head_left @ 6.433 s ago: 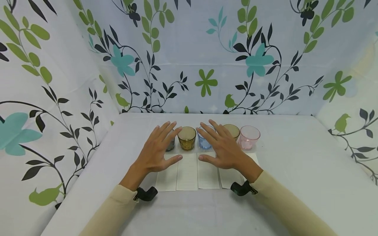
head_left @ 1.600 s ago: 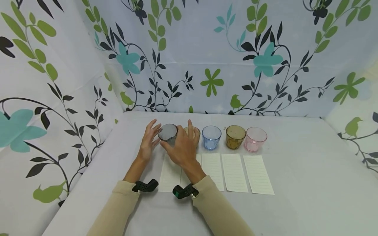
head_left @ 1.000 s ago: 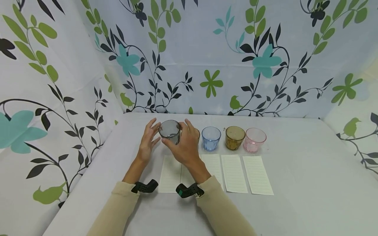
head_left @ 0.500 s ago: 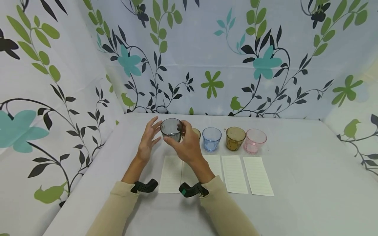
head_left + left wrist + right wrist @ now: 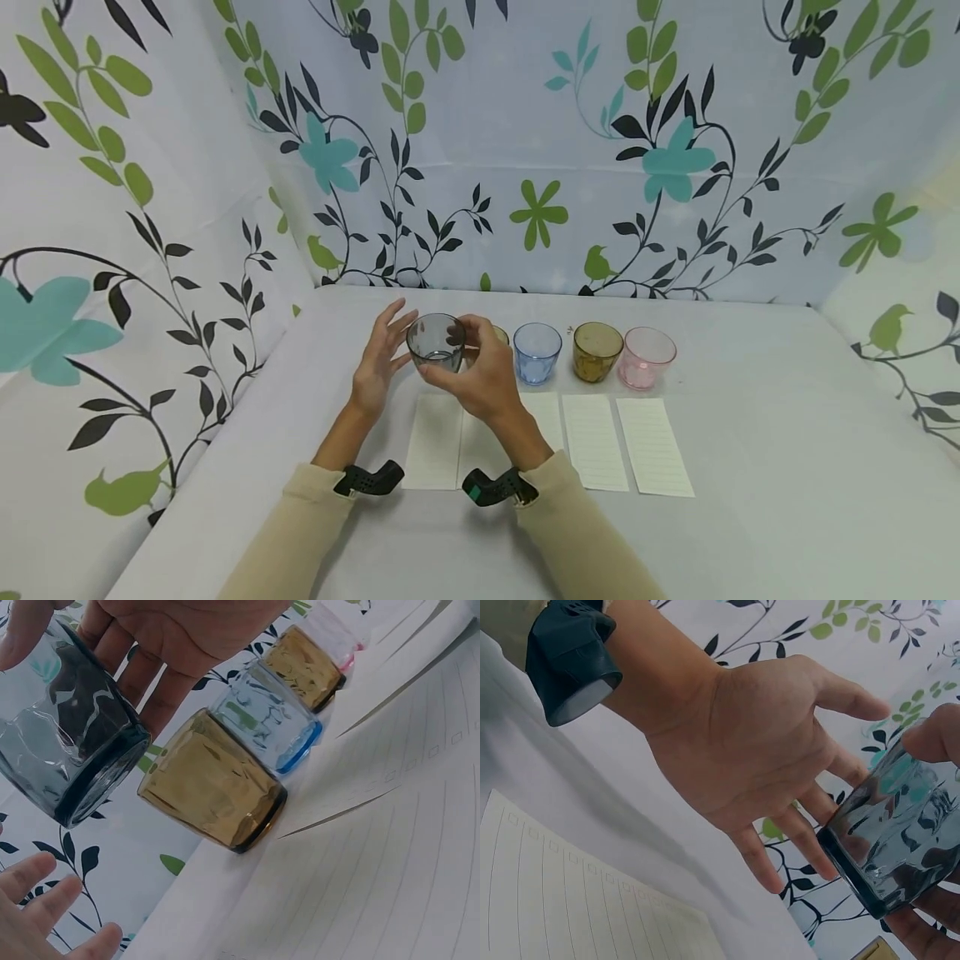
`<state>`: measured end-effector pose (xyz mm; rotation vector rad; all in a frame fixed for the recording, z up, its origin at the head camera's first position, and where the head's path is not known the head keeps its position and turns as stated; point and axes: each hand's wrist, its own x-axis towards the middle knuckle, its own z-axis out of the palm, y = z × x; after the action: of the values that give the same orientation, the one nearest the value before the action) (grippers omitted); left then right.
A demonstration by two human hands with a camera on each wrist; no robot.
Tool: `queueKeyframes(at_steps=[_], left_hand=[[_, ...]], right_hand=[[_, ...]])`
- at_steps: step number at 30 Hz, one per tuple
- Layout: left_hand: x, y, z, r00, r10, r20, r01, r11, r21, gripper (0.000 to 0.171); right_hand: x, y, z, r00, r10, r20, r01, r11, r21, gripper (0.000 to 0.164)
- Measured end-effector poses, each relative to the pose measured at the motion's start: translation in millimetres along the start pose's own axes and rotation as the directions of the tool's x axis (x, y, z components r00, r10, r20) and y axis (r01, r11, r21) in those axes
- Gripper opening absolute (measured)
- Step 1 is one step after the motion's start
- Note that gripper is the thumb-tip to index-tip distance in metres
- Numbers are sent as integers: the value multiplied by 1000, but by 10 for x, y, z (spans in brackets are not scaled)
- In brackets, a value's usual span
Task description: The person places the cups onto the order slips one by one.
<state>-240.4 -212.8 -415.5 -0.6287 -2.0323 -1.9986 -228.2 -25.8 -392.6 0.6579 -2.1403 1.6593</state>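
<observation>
My right hand (image 5: pixel 486 375) holds a smoky grey glass tumbler (image 5: pixel 437 340), thumb on the near side and fingers behind. In the left wrist view the grey tumbler (image 5: pixel 67 735) hangs above the level of the amber tumbler (image 5: pixel 214 780), its thick base tipped downward. My left hand (image 5: pixel 373 371) stays at the tumbler's left with fingers spread and relaxed. The right wrist view shows this left hand (image 5: pixel 757 750) palm inward, its fingertips overlapping the edge of the grey tumbler (image 5: pixel 904 825). The amber tumbler is mostly hidden behind my right hand in the head view.
To the right stand a blue tumbler (image 5: pixel 537 354), another amber tumbler (image 5: pixel 597 352) and a pink tumbler (image 5: pixel 647 358) in a row. Several lined paper slips (image 5: pixel 655 446) lie before them on the white table (image 5: pixel 787 433). A patterned curtain (image 5: pixel 510 150) closes the back.
Both hands hovered spread over the slips earlier. Then my right hand gripped the grey tumbler at the row's left end and raised it. Over the last half second it sank slightly; my left hand barely moved.
</observation>
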Motion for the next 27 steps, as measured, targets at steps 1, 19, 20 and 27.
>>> queueKeyframes(at_steps=[1,19,20,27], left_hand=[[-11,-12,9,1000,-4,0,4,1000,-8,62],[-88,-189,41,998,41,46,-38,998,-57,60],[-92,-198,41,998,43,46,-41,997,-61,60],[-108,-245,70,998,30,52,-28,998,-49,59]], right_hand=[[-11,7,-5,1000,-1,10,1,1000,4,71],[-179,174,13,982,25,186,-35,998,48,75],[-186,174,9,980,31,195,-41,998,49,75],[-204,216,-6,960,53,274,-62,998,27,73]])
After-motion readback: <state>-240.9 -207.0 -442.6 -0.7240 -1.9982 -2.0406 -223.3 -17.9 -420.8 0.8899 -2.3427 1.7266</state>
